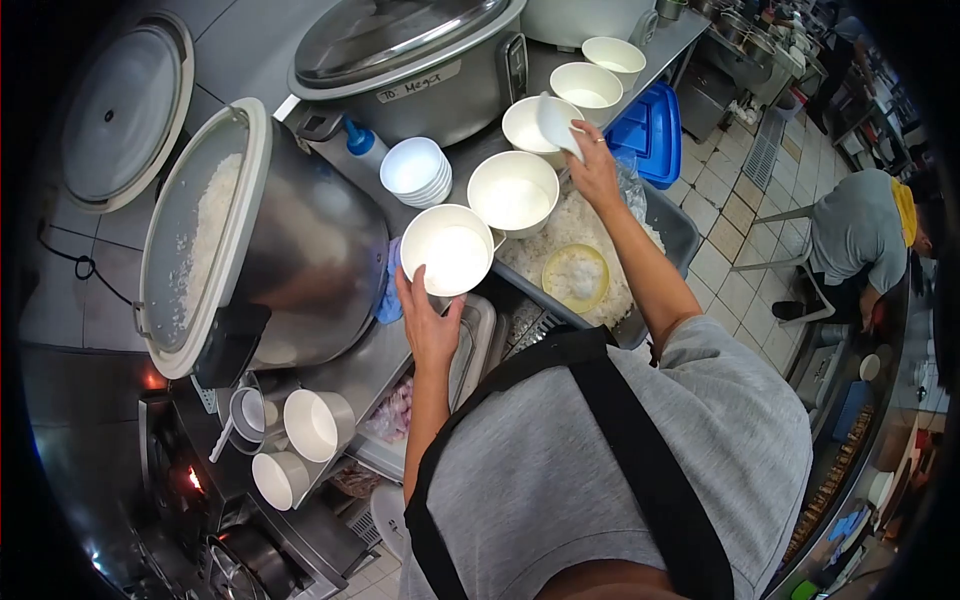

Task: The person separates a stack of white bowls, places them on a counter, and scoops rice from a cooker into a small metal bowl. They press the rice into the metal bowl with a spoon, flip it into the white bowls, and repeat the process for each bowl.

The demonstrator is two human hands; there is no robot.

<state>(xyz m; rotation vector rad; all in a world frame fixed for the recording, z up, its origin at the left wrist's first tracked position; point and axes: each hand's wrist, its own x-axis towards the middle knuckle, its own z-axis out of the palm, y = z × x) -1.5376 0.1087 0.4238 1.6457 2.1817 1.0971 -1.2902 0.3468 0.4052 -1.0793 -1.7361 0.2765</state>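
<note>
Cupping the near side of the closest bowl (pixel 447 245), the left hand (pixel 432 325) is spreading its fingers and thumb around the wall, while the right hand (pixel 594 165) is gripping a white paddle (pixel 556 124) and hiding the end it holds. The paddle is covering part of the third bowl (pixel 521 124); the bowls' pale bottoms are hard to read, and the top edge is cutting off a further cooker (pixel 585 18). Five smooth, round, white bowls are standing in a row along the steel counter (pixel 475 140), one nested stack of smaller bowls (pixel 415 170) is sitting near them, and two white tubs (pixel 318 425) are standing well apart. Loose, clumpy rice (pixel 530 250) is lying in a grey bin (pixel 680 228), with one round yellow dish (pixel 577 278) resting in it.
</note>
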